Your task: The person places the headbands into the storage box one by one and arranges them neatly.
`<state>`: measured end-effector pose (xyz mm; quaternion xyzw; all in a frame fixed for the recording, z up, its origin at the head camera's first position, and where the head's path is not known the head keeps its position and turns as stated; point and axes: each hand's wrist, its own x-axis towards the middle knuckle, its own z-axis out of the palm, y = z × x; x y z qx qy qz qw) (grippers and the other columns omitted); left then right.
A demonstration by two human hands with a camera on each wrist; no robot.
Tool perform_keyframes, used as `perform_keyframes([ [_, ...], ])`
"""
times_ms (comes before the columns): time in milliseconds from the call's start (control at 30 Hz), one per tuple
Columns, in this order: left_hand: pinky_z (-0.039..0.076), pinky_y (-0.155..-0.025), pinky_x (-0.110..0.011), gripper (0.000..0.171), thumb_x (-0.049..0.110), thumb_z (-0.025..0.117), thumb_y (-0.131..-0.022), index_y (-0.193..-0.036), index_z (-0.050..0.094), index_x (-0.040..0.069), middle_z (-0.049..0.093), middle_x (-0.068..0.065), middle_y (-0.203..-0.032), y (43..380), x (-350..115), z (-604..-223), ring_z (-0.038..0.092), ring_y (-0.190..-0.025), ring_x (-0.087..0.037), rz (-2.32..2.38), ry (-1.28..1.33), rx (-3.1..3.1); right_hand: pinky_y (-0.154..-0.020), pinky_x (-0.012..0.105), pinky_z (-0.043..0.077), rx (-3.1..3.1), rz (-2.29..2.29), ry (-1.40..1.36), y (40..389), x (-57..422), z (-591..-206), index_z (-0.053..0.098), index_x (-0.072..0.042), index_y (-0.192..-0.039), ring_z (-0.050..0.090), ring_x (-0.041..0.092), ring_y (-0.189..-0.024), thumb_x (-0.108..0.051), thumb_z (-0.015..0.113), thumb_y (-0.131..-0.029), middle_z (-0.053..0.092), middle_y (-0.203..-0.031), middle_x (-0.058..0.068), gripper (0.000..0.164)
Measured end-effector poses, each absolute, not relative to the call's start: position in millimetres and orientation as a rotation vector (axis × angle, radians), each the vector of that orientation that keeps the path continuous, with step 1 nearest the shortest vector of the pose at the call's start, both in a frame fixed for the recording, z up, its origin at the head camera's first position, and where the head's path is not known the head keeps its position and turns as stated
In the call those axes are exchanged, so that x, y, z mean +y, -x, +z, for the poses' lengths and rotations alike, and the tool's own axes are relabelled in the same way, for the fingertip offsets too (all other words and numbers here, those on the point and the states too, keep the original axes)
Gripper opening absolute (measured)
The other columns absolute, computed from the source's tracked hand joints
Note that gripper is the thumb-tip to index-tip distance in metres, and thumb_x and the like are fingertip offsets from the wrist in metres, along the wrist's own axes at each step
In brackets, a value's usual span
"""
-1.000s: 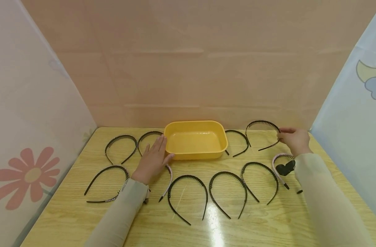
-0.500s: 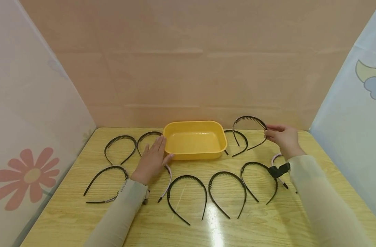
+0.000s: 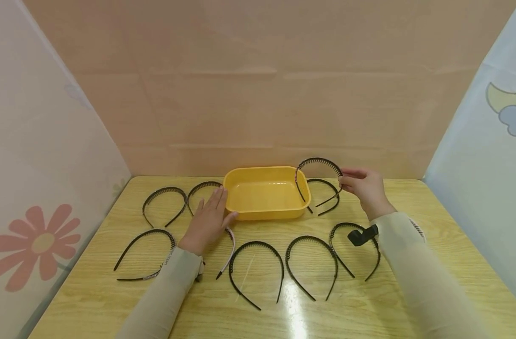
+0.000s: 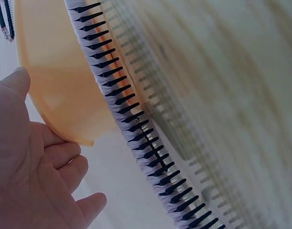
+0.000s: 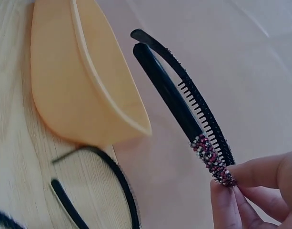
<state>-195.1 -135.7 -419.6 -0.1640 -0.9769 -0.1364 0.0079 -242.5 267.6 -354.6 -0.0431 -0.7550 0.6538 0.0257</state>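
My right hand pinches a black toothed headband by one side, raised over the right end of a yellow plastic bin. Red and clear stones cover the pinched part of this headband in the right wrist view. With its fingers straight, my left hand touches the bin's left end. A lilac headband with black teeth crosses the left wrist view, beside that hand. Another black headband lies on the table just right of the bin, partly behind the raised one.
Several black headbands lie on the wooden table: one at front middle, one beside it, one at far left, one by my left sleeve. A pink cloth wall stands behind the bin.
My right hand has carried the pinched headband leftward, from the table's right side to over the bin's right end. The left hand stays against the bin.
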Motion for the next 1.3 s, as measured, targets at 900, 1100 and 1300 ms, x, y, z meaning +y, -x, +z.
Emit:
perform_keyframes([
  [900, 0.013, -0.122, -0.060, 0.079, 0.049, 0.041, -0.108, -0.161, 0.011, -0.001, 0.009, -0.017, -0.168, 193, -140, -418, 0.011, -0.155, -0.032, -0.458, 0.514, -3.046, -0.080, 0.021, 0.058, -2.335, 2.099, 0.116, 261, 166, -364, 0.060, 0.009, -0.133, 0.068, 0.006, -0.081, 0.000, 0.066, -0.097, 0.060, -0.132, 0.026, 0.038],
  [1100, 0.012, -0.122, -0.059, 0.079, 0.049, 0.040, -0.108, -0.161, 0.010, -0.001, 0.008, -0.016, -0.168, 193, -139, -419, 0.010, -0.155, -0.031, -0.457, 0.517, -3.048, -0.077, 0.021, 0.059, -2.301, 2.150, 0.166, 267, 150, -372, 0.062, 0.009, -0.130, 0.069, 0.010, -0.079, 0.002, 0.066, -0.095, 0.062, -0.130, 0.026, 0.036],
  [1300, 0.013, -0.122, -0.060, 0.079, 0.049, 0.040, -0.108, -0.161, 0.010, -0.001, 0.010, -0.017, -0.168, 193, -139, -419, 0.011, -0.155, -0.031, -0.448, 0.517, -3.047, -0.077, 0.024, 0.060, -2.293, 2.154, 0.192, 269, 133, -378, 0.065, 0.009, -0.126, 0.071, 0.020, -0.087, 0.005, 0.067, -0.093, 0.063, -0.128, 0.029, 0.034],
])
